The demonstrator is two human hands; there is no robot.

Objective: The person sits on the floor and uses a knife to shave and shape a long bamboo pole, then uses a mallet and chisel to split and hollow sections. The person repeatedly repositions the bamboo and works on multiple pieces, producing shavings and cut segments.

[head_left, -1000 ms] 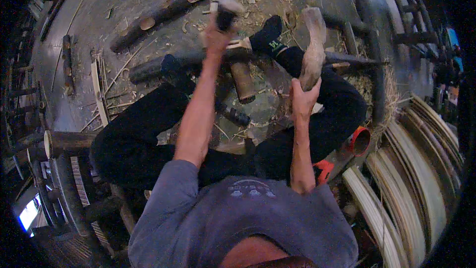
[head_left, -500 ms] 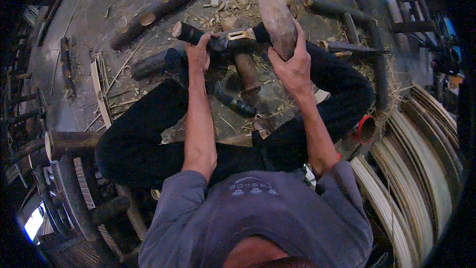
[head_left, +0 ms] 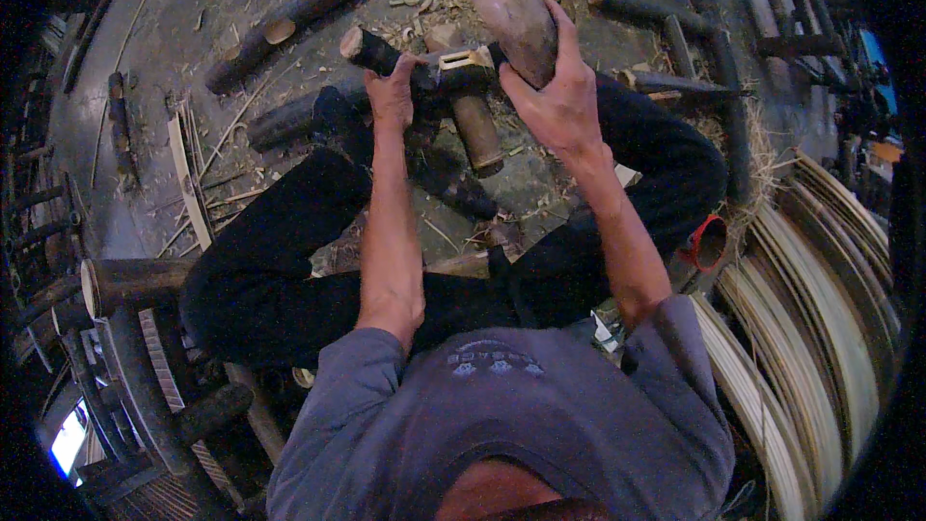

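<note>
My left hand (head_left: 391,95) is closed round a dark-barked log (head_left: 371,52) with a pale cut end. Toward its middle the log has a pale rectangular slot (head_left: 466,60) cut into it. My right hand (head_left: 564,106) grips the rounded end of a thick, smooth, pale brown wooden piece (head_left: 506,10), thumb on one side and fingers on the other. That piece slants up past the top edge of the picture, so its far end is hidden. It covers the right part of the slotted log. Beneath the log lies a short brown round of wood (head_left: 477,135).
Dark logs lie on the floor ahead, one with pale notches (head_left: 280,32) at the left, another (head_left: 646,10) at the right. Wood chips (head_left: 424,10) are scattered between them. Bundled pale strips (head_left: 801,280) curve at right, near a red-rimmed tube (head_left: 710,242). Dark wooden frames (head_left: 145,376) stand at left.
My right hand has shifted left and slightly up with the pale wooden piece. The slotted log has turned a little, its left end moving slightly right. My left hand keeps its hold.
</note>
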